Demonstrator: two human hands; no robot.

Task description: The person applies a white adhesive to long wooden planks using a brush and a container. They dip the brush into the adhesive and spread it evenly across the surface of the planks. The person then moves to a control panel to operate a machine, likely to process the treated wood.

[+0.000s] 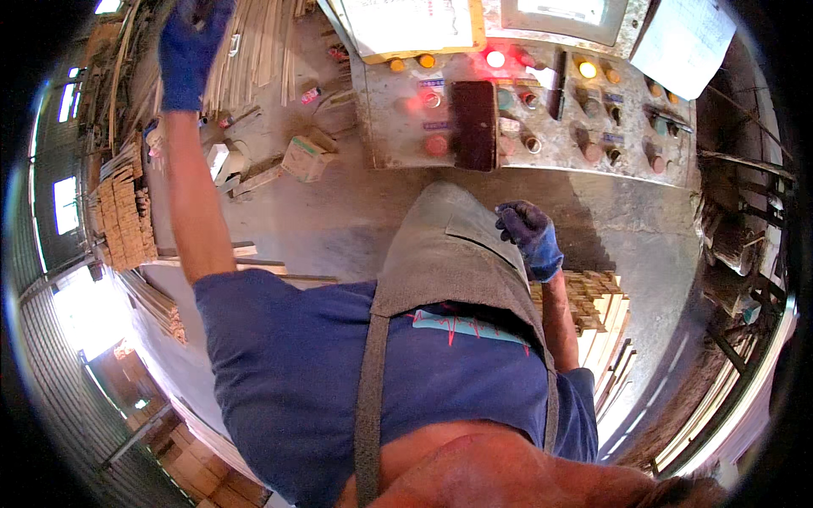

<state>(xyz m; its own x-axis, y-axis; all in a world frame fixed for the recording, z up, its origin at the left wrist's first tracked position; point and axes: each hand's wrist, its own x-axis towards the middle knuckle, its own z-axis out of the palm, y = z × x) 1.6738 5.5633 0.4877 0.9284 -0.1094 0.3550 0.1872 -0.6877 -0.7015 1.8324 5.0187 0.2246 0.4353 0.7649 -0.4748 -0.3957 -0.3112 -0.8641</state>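
My left arm stretches far forward at the left. Its blue-gloved left hand [195, 63] reaches the picture's upper edge above long wooden strips [261, 42]; its fingers run out of view, so their pose and any hold are hidden. Close to my grey apron [449, 245] is my right hand [532, 239], in a blue glove with a dark palm. Its fingers are loosely curled in, and nothing shows in them. Ahead of it stands a worn metal control panel [398, 127] with buttons, knobs and lit red and yellow lamps. Neither hand touches the panel.
A dark flat case [474, 125] lies on the panel, below papers [411, 27]. On the floor are a small carton [306, 159] and wood scraps. Stacked timber stands at the left [124, 212] and beside my right arm [597, 305]. Metal framing [728, 351] lines the right side.
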